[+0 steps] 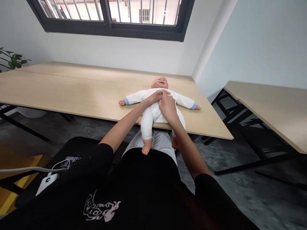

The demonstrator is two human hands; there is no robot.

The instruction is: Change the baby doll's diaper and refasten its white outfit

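A baby doll (160, 82) lies on its back at the table's front edge, arms spread and legs hanging over the edge. It wears a white long-sleeved top (141, 95) with blue cuffs, and white leggings (146, 123). A diaper-like patterned patch (157, 114) shows at its middle. On the doll's chest, my left hand (156, 95) has its fingers closed at the top's front. My right hand (167, 104) meets it there, fingers bent and pinching the same cloth. Both hands hide the exact spot they grip.
The wooden table (79, 86) stretches left beneath a barred window (107, 19). A second table (271, 102) stands at the right. A black chair (81, 147) at my left carries a white device (46, 183) with a cable. A plant (14, 60) is at the far left.
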